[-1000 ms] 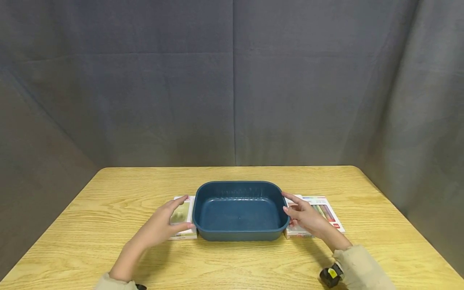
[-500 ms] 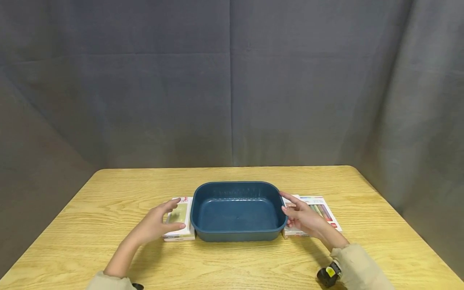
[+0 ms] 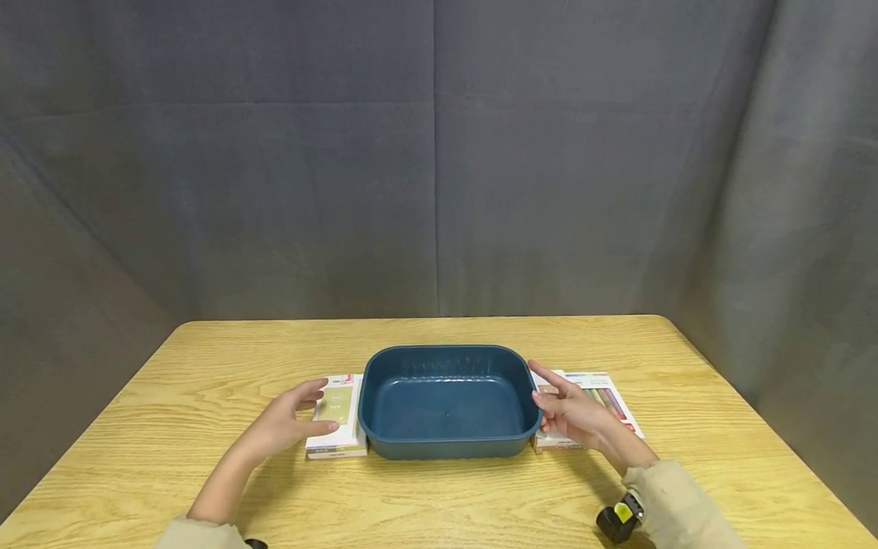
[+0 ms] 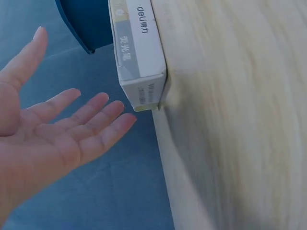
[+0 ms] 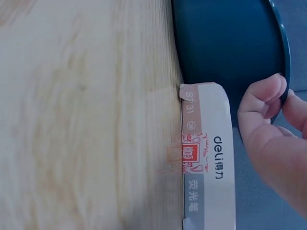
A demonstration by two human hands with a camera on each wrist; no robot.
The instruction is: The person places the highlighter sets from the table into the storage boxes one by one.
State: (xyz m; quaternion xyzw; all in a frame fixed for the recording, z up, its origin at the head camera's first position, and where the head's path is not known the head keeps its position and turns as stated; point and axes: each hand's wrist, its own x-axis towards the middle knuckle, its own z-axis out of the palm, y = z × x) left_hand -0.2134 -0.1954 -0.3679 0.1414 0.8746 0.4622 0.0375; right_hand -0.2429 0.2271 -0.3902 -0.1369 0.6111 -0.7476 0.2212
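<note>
A dark blue plastic bin (image 3: 449, 450) stands in the middle of the table. Its inside is bare. My right hand (image 3: 576, 412) pinches the right rim between thumb and fingers. In the right wrist view, curled fingers (image 5: 264, 96) lie against the bin's outer wall just under the rim. To the left, a white highlighter box (image 3: 343, 435) with a yellow-green window lies flat beside the bin. My left hand (image 3: 277, 427) hovers over that box's left side, fingers spread and holding nothing. The left wrist view shows its palm (image 4: 53, 148) apart from the box.
Right of the bin lies a white highlighter box (image 5: 218, 143), partly hidden behind my right hand. Next to it, another white box (image 3: 627, 412) shows coloured pens through its window. Grey curtains (image 3: 439, 152) hang behind and at both sides of the wooden table (image 3: 439, 511).
My left hand has moved left, away from the bin's left wall, uncovering more of the left highlighter box. My right hand stays at the rim. The head view shifted slightly.
</note>
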